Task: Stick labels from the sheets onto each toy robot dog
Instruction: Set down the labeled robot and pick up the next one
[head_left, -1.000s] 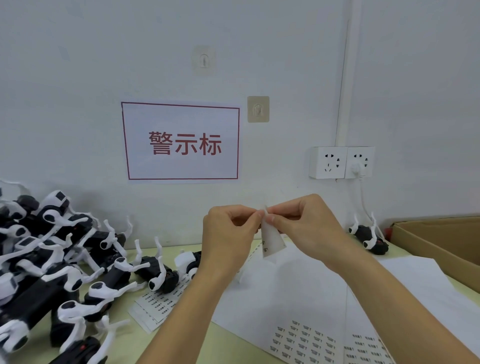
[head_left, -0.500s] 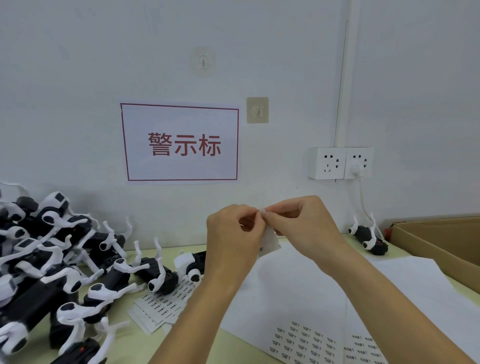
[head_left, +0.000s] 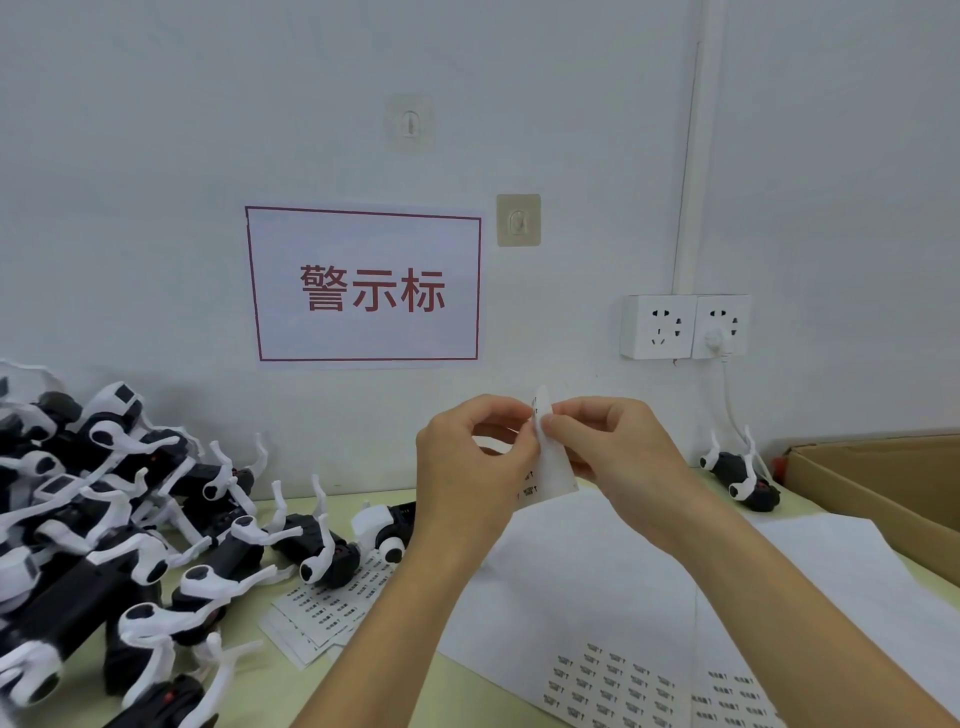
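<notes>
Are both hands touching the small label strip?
Touching. The head view shows the left hand and right hand pinching the small label strip near its top.

place: I am sitting at a small assembly workbench | evidence: toy robot dogs (head_left: 104, 545) piling up at my left, label sheets (head_left: 613, 680) lying ahead, red-lettered wall sign (head_left: 363, 286), cardboard box (head_left: 893, 488) waiting right

Toy dogs (head_left: 130, 525) left of label sheets (head_left: 597, 597)

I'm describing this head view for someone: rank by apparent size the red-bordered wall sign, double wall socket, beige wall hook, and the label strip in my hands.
1. wall sign
2. wall socket
3. label strip, nearer the camera, so unsure
4. beige hook
</notes>
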